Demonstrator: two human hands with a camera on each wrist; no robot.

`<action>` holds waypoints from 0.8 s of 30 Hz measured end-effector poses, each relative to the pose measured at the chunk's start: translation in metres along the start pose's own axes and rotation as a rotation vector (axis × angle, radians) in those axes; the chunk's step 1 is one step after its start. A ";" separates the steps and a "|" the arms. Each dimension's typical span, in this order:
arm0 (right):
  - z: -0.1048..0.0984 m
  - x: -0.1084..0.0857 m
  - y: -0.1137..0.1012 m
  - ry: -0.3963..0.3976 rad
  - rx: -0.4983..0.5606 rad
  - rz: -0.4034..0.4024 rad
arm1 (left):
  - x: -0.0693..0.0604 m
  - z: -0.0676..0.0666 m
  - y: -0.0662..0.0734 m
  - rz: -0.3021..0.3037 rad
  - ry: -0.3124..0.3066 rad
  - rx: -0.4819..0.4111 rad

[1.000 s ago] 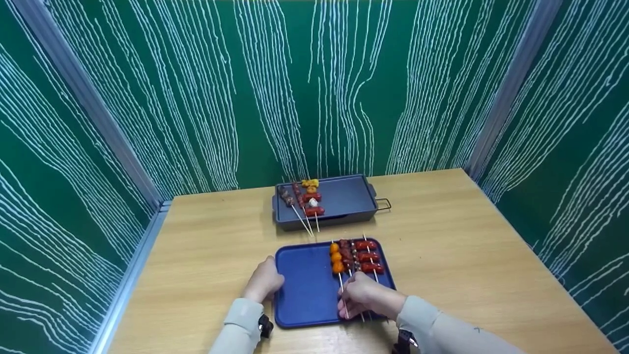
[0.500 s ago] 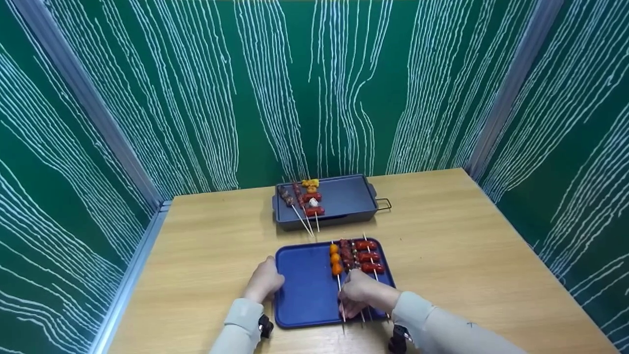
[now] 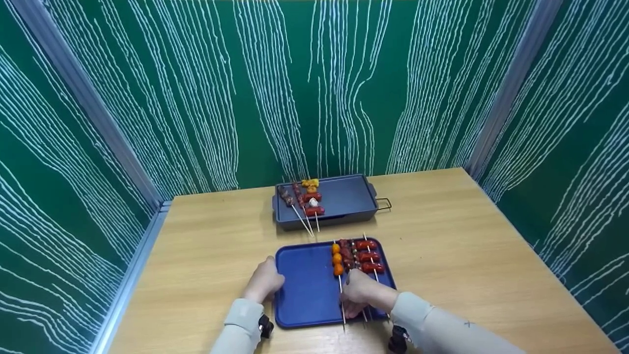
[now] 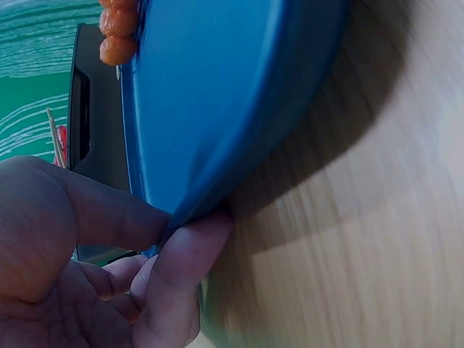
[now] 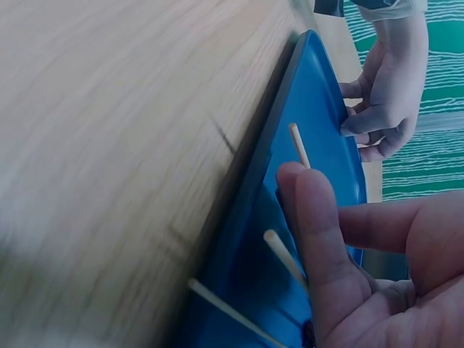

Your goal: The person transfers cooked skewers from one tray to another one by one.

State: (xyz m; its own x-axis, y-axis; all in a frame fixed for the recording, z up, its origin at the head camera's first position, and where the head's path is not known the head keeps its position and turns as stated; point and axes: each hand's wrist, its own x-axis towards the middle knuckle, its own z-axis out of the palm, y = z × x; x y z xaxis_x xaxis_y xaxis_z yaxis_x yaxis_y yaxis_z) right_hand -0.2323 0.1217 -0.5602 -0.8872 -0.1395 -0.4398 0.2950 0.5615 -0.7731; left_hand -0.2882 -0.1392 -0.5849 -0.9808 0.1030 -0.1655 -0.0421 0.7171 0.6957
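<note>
My left hand (image 3: 267, 279) pinches the left rim of a blue tray (image 3: 300, 295) between thumb and fingers; in the left wrist view the thumb (image 4: 123, 217) lies on its inner side. Over the tray's right half, my right hand (image 3: 361, 289) holds the bare stick of a skewer with orange balls (image 3: 337, 260). In the right wrist view the stick's end (image 5: 299, 145) shows past the fingertips, though the grip itself is partly hidden. Right of it lie meat skewers (image 3: 347, 253) and a red sausage skewer (image 3: 371, 256), their lower sticks partly behind my hand.
Behind the tray stands a dark grill pan (image 3: 346, 196) with a wire handle (image 3: 384, 204) at its right. Several skewers (image 3: 309, 199) lie on the pan's left side, sticks overhanging the front edge. Green walls (image 3: 314, 98) with white lines enclose the wooden table (image 3: 457, 236).
My right hand shifted slightly left, then a little right; the orange ball skewer moved with it and now lies straighter, close beside the meat skewers. The left hand and tray stayed put.
</note>
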 end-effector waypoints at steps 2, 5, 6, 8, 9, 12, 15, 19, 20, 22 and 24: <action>0.000 0.000 0.000 0.007 -0.017 -0.013 | 0.002 0.001 -0.002 0.016 0.004 0.019; 0.000 0.000 0.002 0.017 -0.038 -0.041 | 0.003 0.001 -0.004 0.015 0.005 0.025; 0.000 0.001 0.003 0.020 -0.040 -0.048 | 0.003 0.001 -0.005 0.016 0.005 0.022; 0.000 0.001 0.004 0.023 -0.043 -0.062 | 0.003 0.001 -0.005 0.022 0.009 0.023; 0.000 0.001 0.005 0.023 -0.034 -0.061 | 0.003 0.001 -0.006 0.024 0.008 0.018; 0.001 0.001 0.005 0.018 -0.016 -0.060 | 0.003 0.000 -0.005 0.033 0.018 0.015; 0.001 0.001 0.004 0.012 -0.005 -0.055 | 0.004 0.002 -0.006 0.014 0.008 -0.002; 0.000 -0.001 0.002 -0.001 0.017 -0.046 | 0.002 0.002 -0.005 -0.024 -0.010 -0.033; -0.001 -0.002 0.001 -0.004 0.022 -0.045 | 0.002 0.002 -0.004 -0.029 -0.014 -0.039; -0.003 -0.002 -0.001 -0.009 0.034 -0.045 | 0.001 0.002 -0.004 -0.028 -0.017 -0.049; -0.006 -0.003 -0.004 -0.012 0.046 -0.050 | 0.000 0.001 -0.003 -0.024 -0.021 -0.062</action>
State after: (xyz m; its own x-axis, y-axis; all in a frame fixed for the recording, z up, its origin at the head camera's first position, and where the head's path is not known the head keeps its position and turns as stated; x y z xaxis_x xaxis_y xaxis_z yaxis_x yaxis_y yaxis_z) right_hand -0.2335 0.1247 -0.5531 -0.8970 -0.1758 -0.4055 0.2670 0.5155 -0.8142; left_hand -0.2874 -0.1406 -0.5875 -0.9753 0.1009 -0.1966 -0.0778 0.6758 0.7329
